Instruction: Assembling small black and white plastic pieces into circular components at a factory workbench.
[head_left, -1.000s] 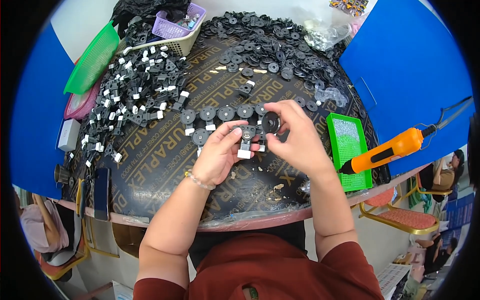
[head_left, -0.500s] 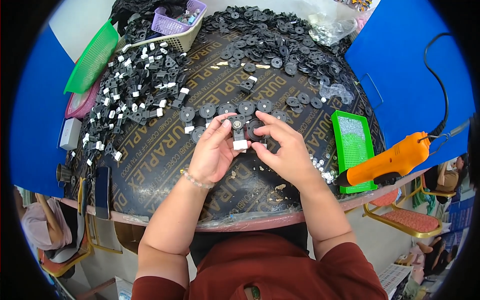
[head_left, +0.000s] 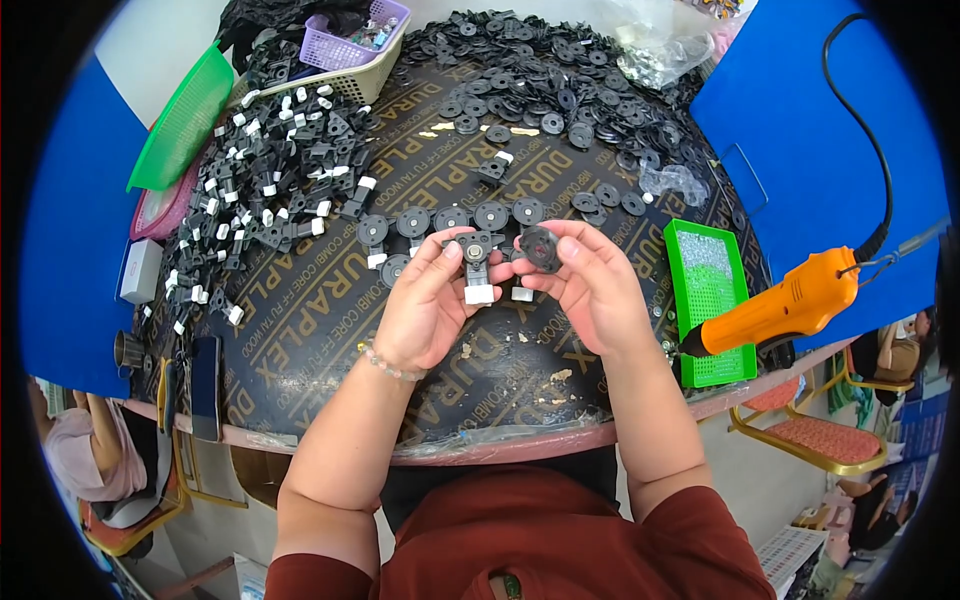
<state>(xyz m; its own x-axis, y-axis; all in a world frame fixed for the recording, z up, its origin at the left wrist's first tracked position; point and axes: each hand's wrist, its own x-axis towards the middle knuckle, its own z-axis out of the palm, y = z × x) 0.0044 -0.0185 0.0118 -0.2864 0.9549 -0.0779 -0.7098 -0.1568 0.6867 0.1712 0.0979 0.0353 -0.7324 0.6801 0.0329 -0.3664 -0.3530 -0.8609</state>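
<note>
Between the thumb and fingers of my left hand (head_left: 425, 305) is a black plastic bracket (head_left: 474, 256) with a white end tab and a round metal piece at its top. My right hand (head_left: 598, 290) pinches a black plastic disc (head_left: 540, 250), tilted so its face shows, just right of the bracket and apart from it. Just beyond my hands lie several brackets with discs on them, such as this bracket-and-disc piece (head_left: 414, 222); some are partly hidden behind my fingers. A lone bracket (head_left: 493, 167) lies farther off on the dark table (head_left: 320, 340).
A heap of brackets with white tabs (head_left: 270, 170) covers the left; loose black discs (head_left: 560, 75) pile up at the back. On the right, an orange electric screwdriver (head_left: 780, 300) hangs over a green tray (head_left: 695, 240) of small parts. Baskets (head_left: 185, 115) stand at the far left.
My right hand has lifted the disc and turned over, so the disc now tilts up beside the bracket. The left hand keeps its hold. The orange screwdriver has swung slightly.
</note>
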